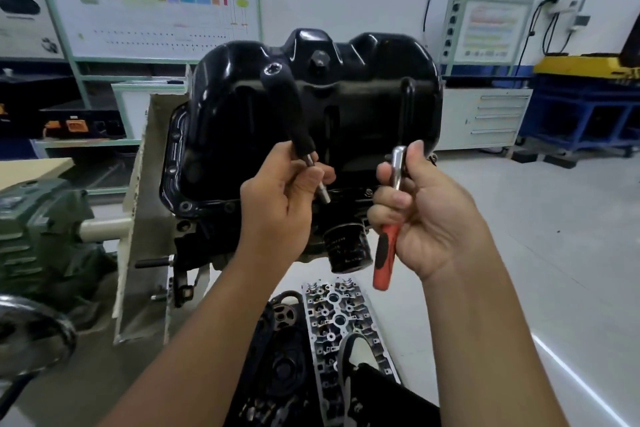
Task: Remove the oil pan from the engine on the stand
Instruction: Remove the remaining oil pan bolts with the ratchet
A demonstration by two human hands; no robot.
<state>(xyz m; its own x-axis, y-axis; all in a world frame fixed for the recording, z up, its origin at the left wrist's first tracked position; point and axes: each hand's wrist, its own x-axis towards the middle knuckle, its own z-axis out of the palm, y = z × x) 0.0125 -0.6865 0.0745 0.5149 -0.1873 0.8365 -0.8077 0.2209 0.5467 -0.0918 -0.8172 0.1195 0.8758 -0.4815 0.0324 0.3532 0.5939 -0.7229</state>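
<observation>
While bolted atop the inverted engine on the stand (138,204), glossy black stamped oil pan (311,107), ribbed and bulged, one drain plug (319,59). Left hand (277,204) closed on matte black-handled driver (291,114) with steel shank; right hand (422,215) clasping chrome ratchet (389,218), orange grip. Below: cylindrical oil filter (346,250), one aluminium cylinder head (341,329) on pale smooth workshop floor (554,253).

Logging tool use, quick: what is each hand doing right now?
Left hand: closed on a black-handled driver.
Right hand: closed on a ratchet with an orange grip.
</observation>
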